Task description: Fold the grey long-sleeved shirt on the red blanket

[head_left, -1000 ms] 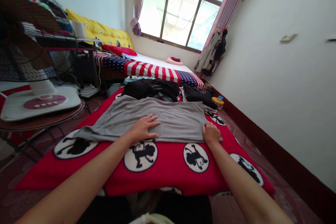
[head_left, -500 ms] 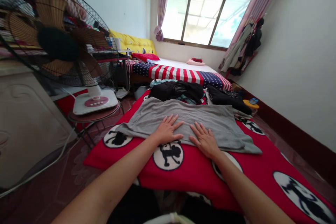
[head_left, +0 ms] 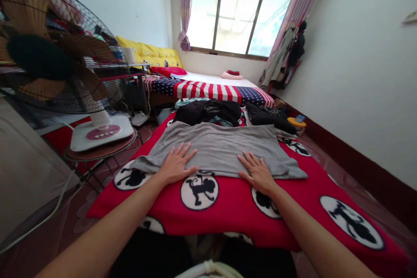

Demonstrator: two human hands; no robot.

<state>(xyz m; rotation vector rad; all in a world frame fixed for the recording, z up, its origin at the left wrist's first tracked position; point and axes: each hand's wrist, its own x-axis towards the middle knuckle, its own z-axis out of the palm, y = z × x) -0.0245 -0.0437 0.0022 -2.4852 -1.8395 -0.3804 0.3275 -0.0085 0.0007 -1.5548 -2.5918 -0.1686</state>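
Note:
A grey garment [head_left: 215, 147], probably a shirt, lies spread across a red blanket [head_left: 228, 213] with black-and-white monkey circles. My left hand [head_left: 177, 164] rests flat on the garment's near left part, fingers spread. Flat on its near edge, right of the middle, lies my right hand [head_left: 257, 173], its fingers also apart. Neither hand grips the cloth. Just beyond the garment is a heap of black clothes [head_left: 208, 112], and to its right sits a pile of folded dark clothes [head_left: 272, 117].
On the left, an electric fan [head_left: 102, 132] stands on a round stool [head_left: 100, 151]. A bed [head_left: 208, 91] with a stars-and-stripes cover is under the window. Clothes [head_left: 286, 54] hang at the right wall, above a yellow-lidded container [head_left: 296, 123].
My hands have moved apart over the garment, the left one sliding left and the right one slightly rightward across the cloth. The view has turned a little to the right.

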